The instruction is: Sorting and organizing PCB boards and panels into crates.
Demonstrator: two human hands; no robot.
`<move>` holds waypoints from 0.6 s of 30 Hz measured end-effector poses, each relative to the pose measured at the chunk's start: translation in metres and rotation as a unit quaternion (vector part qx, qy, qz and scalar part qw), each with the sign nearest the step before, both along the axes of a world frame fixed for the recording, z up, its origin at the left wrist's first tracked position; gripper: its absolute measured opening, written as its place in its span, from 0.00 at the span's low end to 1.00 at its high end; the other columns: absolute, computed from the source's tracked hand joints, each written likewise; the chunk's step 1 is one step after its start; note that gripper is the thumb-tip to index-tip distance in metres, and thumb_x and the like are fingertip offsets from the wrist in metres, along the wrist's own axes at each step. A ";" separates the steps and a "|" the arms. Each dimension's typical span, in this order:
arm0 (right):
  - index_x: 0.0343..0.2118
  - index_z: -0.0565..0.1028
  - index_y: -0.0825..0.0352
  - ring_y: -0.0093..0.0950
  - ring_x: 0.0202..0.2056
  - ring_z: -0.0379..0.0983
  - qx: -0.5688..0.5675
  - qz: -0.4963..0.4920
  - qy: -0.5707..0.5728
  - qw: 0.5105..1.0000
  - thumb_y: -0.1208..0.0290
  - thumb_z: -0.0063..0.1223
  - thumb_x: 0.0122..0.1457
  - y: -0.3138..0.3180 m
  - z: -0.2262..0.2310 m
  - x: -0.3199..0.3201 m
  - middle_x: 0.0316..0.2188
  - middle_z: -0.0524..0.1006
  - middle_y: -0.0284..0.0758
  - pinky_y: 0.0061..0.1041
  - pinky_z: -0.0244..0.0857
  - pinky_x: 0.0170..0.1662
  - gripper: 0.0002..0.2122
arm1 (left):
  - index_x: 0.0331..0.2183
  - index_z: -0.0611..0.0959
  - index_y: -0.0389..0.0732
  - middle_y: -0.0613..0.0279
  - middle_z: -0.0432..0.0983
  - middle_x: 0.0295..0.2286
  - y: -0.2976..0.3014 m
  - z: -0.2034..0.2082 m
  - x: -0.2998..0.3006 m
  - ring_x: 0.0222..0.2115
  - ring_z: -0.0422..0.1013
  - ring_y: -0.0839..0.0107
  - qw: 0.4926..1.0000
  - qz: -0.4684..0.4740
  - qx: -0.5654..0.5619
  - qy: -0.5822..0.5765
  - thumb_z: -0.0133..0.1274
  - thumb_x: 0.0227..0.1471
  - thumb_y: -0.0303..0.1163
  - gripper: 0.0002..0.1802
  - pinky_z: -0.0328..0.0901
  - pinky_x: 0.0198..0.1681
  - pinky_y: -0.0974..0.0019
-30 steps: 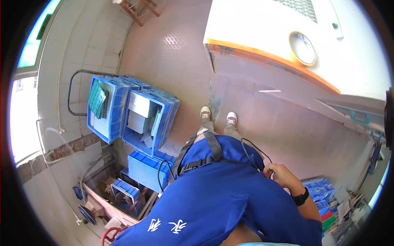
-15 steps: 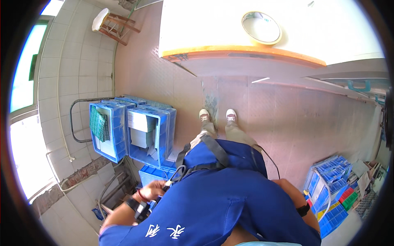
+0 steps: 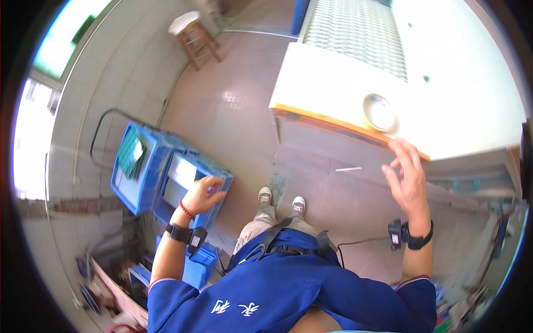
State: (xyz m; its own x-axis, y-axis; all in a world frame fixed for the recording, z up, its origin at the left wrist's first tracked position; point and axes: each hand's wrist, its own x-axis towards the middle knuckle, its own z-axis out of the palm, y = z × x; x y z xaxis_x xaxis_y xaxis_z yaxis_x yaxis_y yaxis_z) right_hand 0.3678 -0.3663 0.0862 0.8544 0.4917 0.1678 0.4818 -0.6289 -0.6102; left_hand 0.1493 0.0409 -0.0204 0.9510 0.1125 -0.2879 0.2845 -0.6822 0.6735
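My left hand (image 3: 202, 195), with a red bead bracelet at its wrist, is in the air over the blue crate (image 3: 214, 171) to my left. Its fingers are loosely curled with the thumb apart, and nothing shows in them. In front of the white worktable (image 3: 319, 75), my right hand (image 3: 409, 180) reaches forward, empty, fingers spread and slightly blurred. Just beyond its fingertips, a wide roll of tape (image 3: 368, 117) lies flat near the table's wooden edge. Each forearm wears a black strap with a small device.
Another blue crate (image 3: 123, 186) at left holds a green sheet-like stack (image 3: 132, 155) and pale sheets. A wooden stool (image 3: 187, 25) stands by the wall. Grey patterned sheeting (image 3: 355, 33) covers the table's far part. A cable (image 3: 361, 241) runs from my waist to the right wrist device.
Both hands have come up from beside my waist and forward, the left over the crates, the right toward the tape roll. The view has turned, showing more of the table's far part.
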 end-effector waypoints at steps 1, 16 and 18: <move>0.41 0.71 0.71 0.36 0.32 0.71 0.000 0.026 -0.097 0.995 0.76 0.52 0.50 0.025 -0.007 0.009 0.43 0.69 0.42 0.27 0.67 0.34 0.14 | 0.36 0.77 0.35 0.53 0.75 0.29 -0.004 0.008 -0.011 0.31 0.73 0.63 1.000 0.023 -0.001 -0.016 0.57 0.42 0.32 0.17 0.68 0.33 0.66; 0.30 0.72 0.68 0.38 0.29 0.72 0.034 0.608 0.064 0.791 0.85 0.51 0.45 0.265 -0.053 -0.199 0.26 0.72 0.39 0.31 0.65 0.31 0.09 | 0.35 0.77 0.35 0.65 0.75 0.26 -0.050 0.012 -0.173 0.26 0.70 0.80 0.797 0.282 -0.467 -0.259 0.53 0.52 0.37 0.14 0.66 0.29 0.75; 0.35 0.73 0.67 0.34 0.26 0.70 0.048 0.673 0.018 0.738 0.86 0.52 0.43 0.294 -0.070 -0.226 0.31 0.71 0.39 0.28 0.64 0.30 0.14 | 0.33 0.78 0.36 0.65 0.75 0.25 -0.040 0.007 -0.204 0.25 0.69 0.81 0.768 0.323 -0.466 -0.297 0.53 0.51 0.36 0.13 0.65 0.27 0.76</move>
